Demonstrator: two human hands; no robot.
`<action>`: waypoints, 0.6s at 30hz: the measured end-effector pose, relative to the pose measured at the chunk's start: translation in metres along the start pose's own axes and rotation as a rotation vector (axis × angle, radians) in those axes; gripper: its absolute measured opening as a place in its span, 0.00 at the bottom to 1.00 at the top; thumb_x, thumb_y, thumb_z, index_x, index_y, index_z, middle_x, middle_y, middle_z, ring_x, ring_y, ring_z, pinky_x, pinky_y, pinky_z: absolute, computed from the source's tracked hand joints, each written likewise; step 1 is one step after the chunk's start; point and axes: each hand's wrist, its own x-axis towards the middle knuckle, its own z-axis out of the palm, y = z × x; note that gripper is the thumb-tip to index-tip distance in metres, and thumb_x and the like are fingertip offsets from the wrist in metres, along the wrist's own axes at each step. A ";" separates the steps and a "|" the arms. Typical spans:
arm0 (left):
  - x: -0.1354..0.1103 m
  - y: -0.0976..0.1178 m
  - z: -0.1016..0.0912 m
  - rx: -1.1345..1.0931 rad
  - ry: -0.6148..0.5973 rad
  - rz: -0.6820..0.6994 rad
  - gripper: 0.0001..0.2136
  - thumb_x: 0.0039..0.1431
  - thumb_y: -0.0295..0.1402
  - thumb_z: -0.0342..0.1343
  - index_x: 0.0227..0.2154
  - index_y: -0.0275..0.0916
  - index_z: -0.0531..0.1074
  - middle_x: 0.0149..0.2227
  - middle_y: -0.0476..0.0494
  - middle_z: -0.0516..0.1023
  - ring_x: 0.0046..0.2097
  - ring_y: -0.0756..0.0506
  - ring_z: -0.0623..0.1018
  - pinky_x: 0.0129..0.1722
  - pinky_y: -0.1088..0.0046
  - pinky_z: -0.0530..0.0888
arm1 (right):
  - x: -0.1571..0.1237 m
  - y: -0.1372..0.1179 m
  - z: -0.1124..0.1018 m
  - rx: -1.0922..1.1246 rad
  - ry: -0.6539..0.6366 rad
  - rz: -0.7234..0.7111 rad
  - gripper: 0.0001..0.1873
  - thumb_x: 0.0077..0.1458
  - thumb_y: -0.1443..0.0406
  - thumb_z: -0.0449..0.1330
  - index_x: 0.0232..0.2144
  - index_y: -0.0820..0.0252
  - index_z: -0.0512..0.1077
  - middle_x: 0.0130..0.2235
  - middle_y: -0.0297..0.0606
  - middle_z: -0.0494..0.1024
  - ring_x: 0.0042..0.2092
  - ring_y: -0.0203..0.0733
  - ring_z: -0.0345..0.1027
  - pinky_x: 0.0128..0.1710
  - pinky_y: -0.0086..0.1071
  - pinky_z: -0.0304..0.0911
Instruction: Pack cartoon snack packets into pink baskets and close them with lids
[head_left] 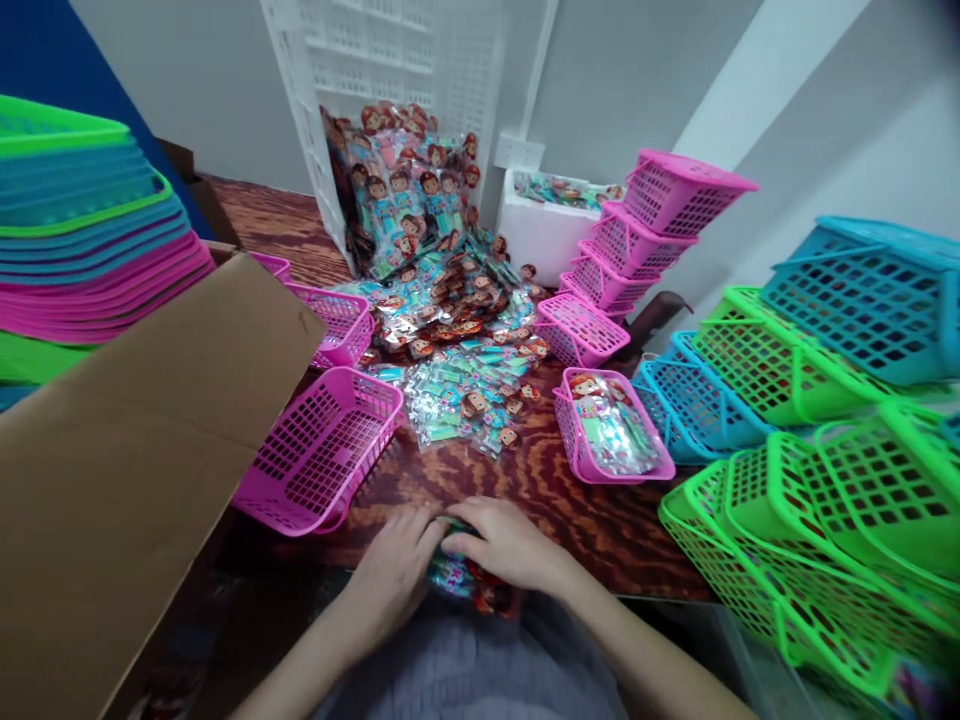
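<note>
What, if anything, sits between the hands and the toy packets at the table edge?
Nothing visible. The left hand and right hand both touch the bundle of toy packets, fingers curled over it at the wooden table edge.

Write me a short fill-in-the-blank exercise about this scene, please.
1. The left hand and right hand grip a packet bundle at the table's ____ edge.
2. The filled basket is coloured ____.
3. The cardboard flap lies on the person's ____ side.
Missing words: near; pink; left.
</note>
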 end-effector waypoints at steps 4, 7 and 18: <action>0.012 0.000 -0.007 -0.068 -0.086 -0.031 0.25 0.48 0.20 0.50 0.52 0.39 0.62 0.49 0.39 0.72 0.52 0.38 0.72 0.53 0.59 0.70 | -0.011 0.007 -0.020 0.148 -0.012 0.008 0.23 0.65 0.51 0.52 0.55 0.54 0.71 0.53 0.40 0.78 0.53 0.47 0.72 0.51 0.35 0.63; 0.026 0.000 -0.014 -0.122 -0.081 -0.024 0.26 0.55 0.25 0.53 0.57 0.39 0.55 0.54 0.36 0.70 0.55 0.38 0.72 0.53 0.59 0.70 | -0.014 0.010 -0.030 0.168 -0.033 -0.022 0.26 0.65 0.51 0.53 0.60 0.53 0.66 0.58 0.41 0.74 0.56 0.48 0.69 0.55 0.38 0.61; 0.036 0.013 -0.018 -0.019 -0.174 -0.036 0.18 0.57 0.26 0.55 0.50 0.39 0.61 0.49 0.39 0.72 0.51 0.38 0.72 0.50 0.62 0.69 | -0.022 0.006 0.005 -0.302 0.091 -0.009 0.22 0.55 0.63 0.61 0.52 0.62 0.67 0.49 0.45 0.75 0.51 0.50 0.68 0.49 0.39 0.61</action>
